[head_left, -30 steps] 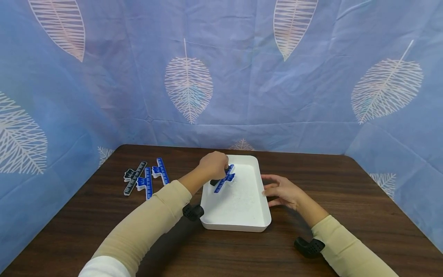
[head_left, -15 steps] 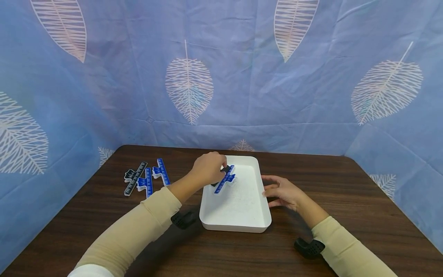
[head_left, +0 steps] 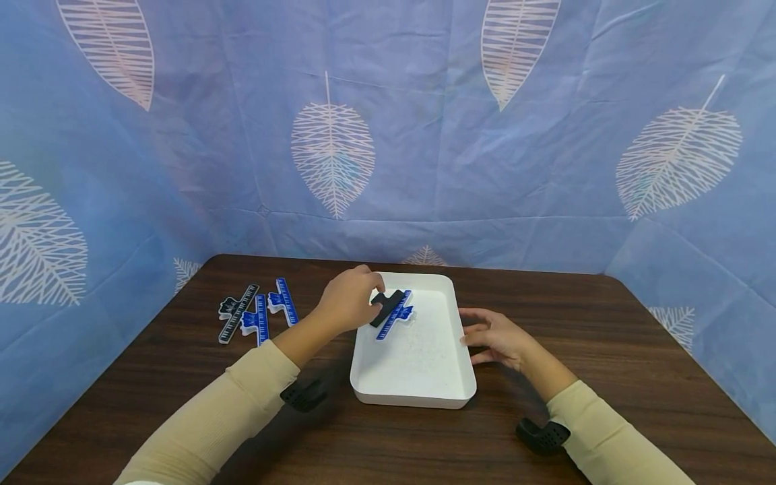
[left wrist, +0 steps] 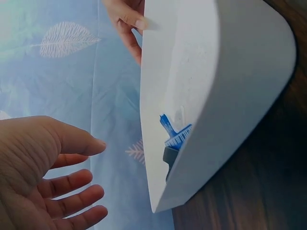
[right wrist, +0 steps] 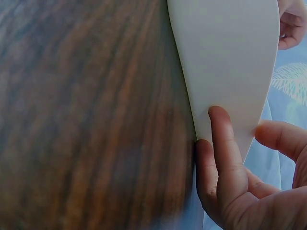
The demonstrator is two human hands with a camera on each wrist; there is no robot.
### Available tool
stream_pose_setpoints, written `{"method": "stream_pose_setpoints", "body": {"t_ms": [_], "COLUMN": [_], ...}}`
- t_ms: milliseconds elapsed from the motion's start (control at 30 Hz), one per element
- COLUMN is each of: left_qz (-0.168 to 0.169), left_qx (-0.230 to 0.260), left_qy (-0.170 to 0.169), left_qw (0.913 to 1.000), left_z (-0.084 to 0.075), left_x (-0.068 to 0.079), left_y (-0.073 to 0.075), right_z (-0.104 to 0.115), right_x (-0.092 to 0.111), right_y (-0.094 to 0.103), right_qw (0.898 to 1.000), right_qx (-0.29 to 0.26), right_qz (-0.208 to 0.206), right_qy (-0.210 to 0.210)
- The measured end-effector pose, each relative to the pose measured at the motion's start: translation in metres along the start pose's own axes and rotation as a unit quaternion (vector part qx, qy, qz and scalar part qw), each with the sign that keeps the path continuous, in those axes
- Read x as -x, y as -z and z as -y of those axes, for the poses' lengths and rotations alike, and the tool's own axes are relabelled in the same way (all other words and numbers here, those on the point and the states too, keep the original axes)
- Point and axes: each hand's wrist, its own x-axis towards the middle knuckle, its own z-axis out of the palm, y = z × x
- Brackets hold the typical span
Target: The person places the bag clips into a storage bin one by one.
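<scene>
Inside a white tray (head_left: 418, 377) lie a black clip (head_left: 385, 307) and a blue piano-key clip (head_left: 397, 315), side by side near its left wall. My left hand (head_left: 350, 300) hovers over that left rim, fingertips beside the black clip. In the left wrist view this left hand (left wrist: 53, 177) has loosely spread fingers and nothing between them. At the tray's right side, my right hand (head_left: 494, 339) rests straight fingers against the outer wall. The right wrist view shows the right hand (right wrist: 240, 177) with its thumb tip at the rim.
On the dark wooden table (head_left: 545, 296) at the left lie another black piano-key clip (head_left: 238, 313) and two blue clips, one nearer (head_left: 261, 320) and one farther (head_left: 283, 301). A blue leaf-print cloth (head_left: 418, 168) hangs behind the table.
My left hand has drawn back leftward and its fingers have come off the black clip, which now shows more fully in the tray. The right hand has stayed put.
</scene>
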Motion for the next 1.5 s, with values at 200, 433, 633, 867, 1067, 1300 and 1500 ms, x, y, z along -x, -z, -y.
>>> {"method": "stream_pose_setpoints", "body": {"t_ms": [200, 433, 633, 867, 1067, 1300, 1500], "left_qz": [-0.009, -0.026, -0.047, -0.046, -0.038, -0.047, -0.043], "left_qx": [0.012, 0.019, 0.03, 0.033, 0.035, 0.043, 0.047], "left_qy": [-0.009, -0.008, 0.003, 0.03, 0.07, 0.099, 0.127], "left_qw": [0.9998, 0.9994, 0.9984, 0.9979, 0.9962, 0.993, 0.9898], "left_z": [0.013, 0.031, 0.047, 0.064, 0.079, 0.093, 0.102], "left_x": [0.006, 0.013, 0.018, 0.024, 0.029, 0.032, 0.034], "left_y": [-0.001, 0.003, 0.008, 0.015, 0.019, 0.019, 0.015], "right_z": [-0.001, -0.001, -0.001, -0.002, -0.001, 0.0, -0.001], "right_x": [0.0, 0.001, 0.0, -0.001, 0.0, 0.0, 0.0], "right_y": [0.0, 0.0, 0.0, 0.001, 0.001, 0.0, 0.001], "right_qw": [1.0, 1.0, 1.0, 1.0, 1.0, 1.0, 1.0], "right_qx": [-0.005, -0.006, -0.002, -0.002, -0.003, -0.005, -0.007], "right_qz": [0.001, 0.001, 0.001, 0.001, 0.0, 0.002, 0.002], "right_qy": [0.001, 0.003, 0.004, 0.003, 0.002, 0.002, 0.002]}}
